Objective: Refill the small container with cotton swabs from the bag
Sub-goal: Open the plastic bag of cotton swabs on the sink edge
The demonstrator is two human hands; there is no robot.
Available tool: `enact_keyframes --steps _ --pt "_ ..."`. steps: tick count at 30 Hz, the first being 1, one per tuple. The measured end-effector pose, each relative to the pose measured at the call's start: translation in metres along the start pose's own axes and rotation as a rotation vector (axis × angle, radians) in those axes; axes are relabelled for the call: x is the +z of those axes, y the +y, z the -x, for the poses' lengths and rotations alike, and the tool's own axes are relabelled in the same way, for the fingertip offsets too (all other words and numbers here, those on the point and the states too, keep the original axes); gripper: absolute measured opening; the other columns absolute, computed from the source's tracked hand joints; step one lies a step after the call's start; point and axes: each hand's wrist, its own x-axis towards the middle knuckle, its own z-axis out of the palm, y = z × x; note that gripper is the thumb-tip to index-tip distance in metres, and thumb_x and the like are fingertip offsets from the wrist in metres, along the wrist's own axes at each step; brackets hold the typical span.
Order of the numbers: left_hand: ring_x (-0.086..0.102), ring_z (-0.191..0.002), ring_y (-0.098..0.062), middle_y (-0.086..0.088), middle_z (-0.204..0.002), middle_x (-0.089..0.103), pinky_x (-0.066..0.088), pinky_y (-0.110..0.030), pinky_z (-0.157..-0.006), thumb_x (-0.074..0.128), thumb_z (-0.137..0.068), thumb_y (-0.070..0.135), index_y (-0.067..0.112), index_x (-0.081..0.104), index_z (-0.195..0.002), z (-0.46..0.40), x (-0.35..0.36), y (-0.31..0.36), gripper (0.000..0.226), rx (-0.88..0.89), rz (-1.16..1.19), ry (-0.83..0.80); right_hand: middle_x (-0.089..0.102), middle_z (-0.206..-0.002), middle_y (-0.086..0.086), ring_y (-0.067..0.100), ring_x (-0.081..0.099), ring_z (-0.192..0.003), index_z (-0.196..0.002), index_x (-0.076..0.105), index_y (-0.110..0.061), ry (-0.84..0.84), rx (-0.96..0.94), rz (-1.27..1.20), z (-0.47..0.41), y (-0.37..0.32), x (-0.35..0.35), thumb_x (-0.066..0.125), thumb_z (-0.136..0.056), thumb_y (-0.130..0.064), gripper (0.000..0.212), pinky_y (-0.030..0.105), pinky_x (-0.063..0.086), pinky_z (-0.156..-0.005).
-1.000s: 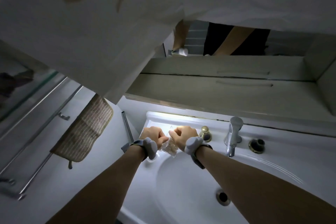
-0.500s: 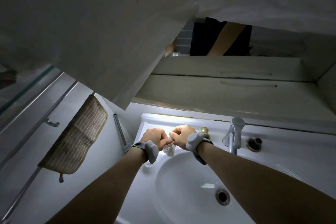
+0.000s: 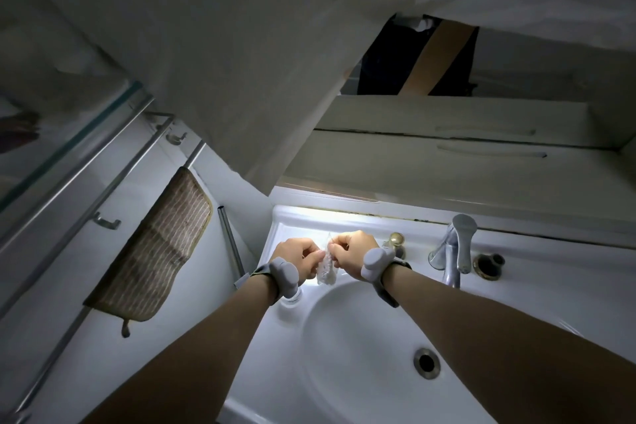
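1. Dim bathroom, white ceramic washbasin (image 3: 344, 372) lying nearest, its round metal drain (image 3: 426, 363) sitting low in the bowl.
2. Two bare forearms are reaching out over the bowl, each wearing a grey wrist device.
3. Left hand (image 3: 296, 256) and right hand (image 3: 349, 251) are meeting above the basin's back rim, fingers curled and pinching the top of a small clear plastic bag (image 3: 326, 268) between them; white contents are showing inside, too blurred to identify as swabs.
4. Small clear round container (image 3: 290, 299) is sitting on the basin rim just under the left wrist, mostly hidden.
5. Brass knob (image 3: 396, 239), chrome faucet (image 3: 454, 248) and a round brass-ringed hole (image 3: 488, 265) are lining the back ledge to the right.
6. Striped brown towel (image 3: 155, 251) is hanging from a metal rail at left.
7. Pale cabinet door (image 3: 206, 45) is looming overhead, farthest back.
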Motion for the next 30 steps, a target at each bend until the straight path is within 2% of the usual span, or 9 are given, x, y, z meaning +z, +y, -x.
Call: enact_keyframes --steps 4,9,12,17,22,25,27,29,30 --pt "0.071 -0.064 -0.016 0.000 -0.066 0.072 0.058 -0.032 -0.067 0.056 -0.089 0.026 0.020 0.059 -0.071 0.003 0.001 0.003 0.019 -0.025 -0.075 -0.019 0.068 -0.065 -0.006 0.021 0.064 -0.069 -0.069 0.065 -0.019 0.032 -0.033 0.063 0.005 -0.003 0.003 0.049 -0.083 -0.021 0.021 0.031 0.051 -0.063" --pt "0.068 -0.073 -0.020 -0.002 -0.075 0.071 0.054 -0.032 -0.067 0.050 -0.091 0.025 0.019 0.056 -0.076 0.003 0.006 0.014 0.017 -0.008 -0.115 -0.022 0.054 -0.060 -0.008 0.016 0.042 -0.058 -0.061 0.047 -0.018 0.038 0.073 0.087 0.003 -0.011 0.003 0.046 -0.084 -0.021 0.023 0.028 0.033 -0.050" --pt "0.065 -0.072 -0.019 0.001 -0.074 0.070 0.049 -0.026 -0.064 0.050 -0.092 0.022 0.020 0.053 -0.075 0.003 0.010 0.017 0.018 0.026 -0.126 -0.040 0.048 -0.059 -0.006 0.015 0.036 -0.055 -0.060 0.040 -0.019 -0.004 0.100 0.128 0.003 -0.016 -0.001 0.046 -0.086 -0.022 0.027 0.027 0.029 -0.050" --pt "0.067 -0.072 -0.017 0.003 -0.072 0.070 0.051 -0.027 -0.066 0.050 -0.091 0.022 0.019 0.055 -0.076 0.002 0.011 0.015 0.016 0.021 -0.126 -0.057 0.056 -0.077 0.000 0.022 0.046 -0.071 -0.066 0.043 -0.018 -0.091 0.076 0.313 0.001 -0.021 -0.009 0.040 -0.096 -0.023 0.031 0.030 0.034 -0.058" --pt "0.070 -0.074 -0.020 0.000 -0.075 0.072 0.055 -0.033 -0.064 0.041 -0.082 0.027 0.016 0.054 -0.078 0.002 0.014 0.016 0.017 -0.075 -0.057 -0.077 0.055 -0.080 0.003 0.022 0.044 -0.073 -0.075 0.048 -0.012 -0.188 0.043 0.486 -0.002 -0.027 -0.012 0.041 -0.093 -0.013 0.019 0.027 0.032 -0.053" --pt "0.069 -0.071 -0.027 -0.012 -0.081 0.070 0.060 -0.039 -0.073 0.036 -0.089 0.011 0.009 0.047 -0.080 0.000 0.014 0.010 0.015 -0.190 0.135 -0.053 0.054 -0.075 0.005 0.024 0.042 -0.070 -0.065 0.044 -0.013 -0.215 0.047 0.509 -0.004 -0.022 -0.019 0.046 -0.091 -0.012 0.026 0.029 0.030 -0.050" --pt "0.065 -0.063 -0.026 -0.014 -0.080 0.068 0.056 -0.037 -0.069 0.035 -0.089 0.006 0.010 0.042 -0.076 -0.002 0.012 0.007 0.016 -0.262 0.230 -0.058 0.056 -0.073 0.003 0.023 0.044 -0.067 -0.063 0.044 -0.014 -0.214 0.055 0.497 -0.004 -0.016 -0.025 0.046 -0.088 -0.012 0.025 0.029 0.031 -0.053" --pt "0.060 -0.058 -0.025 -0.013 -0.076 0.068 0.047 -0.032 -0.061 0.039 -0.082 0.008 0.014 0.042 -0.069 -0.003 0.010 0.009 0.014 -0.276 0.152 -0.088 0.053 -0.072 -0.001 0.020 0.039 -0.066 -0.067 0.045 -0.017 -0.226 0.055 0.570 -0.004 -0.014 -0.029 0.045 -0.083 -0.007 0.018 0.030 0.029 -0.059" --pt "0.062 -0.058 -0.026 -0.012 -0.074 0.070 0.046 -0.031 -0.059 0.043 -0.077 0.011 0.015 0.043 -0.066 -0.003 0.008 0.008 0.012 -0.253 0.040 -0.107 0.049 -0.073 -0.003 0.020 0.036 -0.067 -0.070 0.045 -0.018 -0.229 0.047 0.613 -0.004 -0.015 -0.029 0.045 -0.081 -0.005 0.017 0.031 0.028 -0.063"
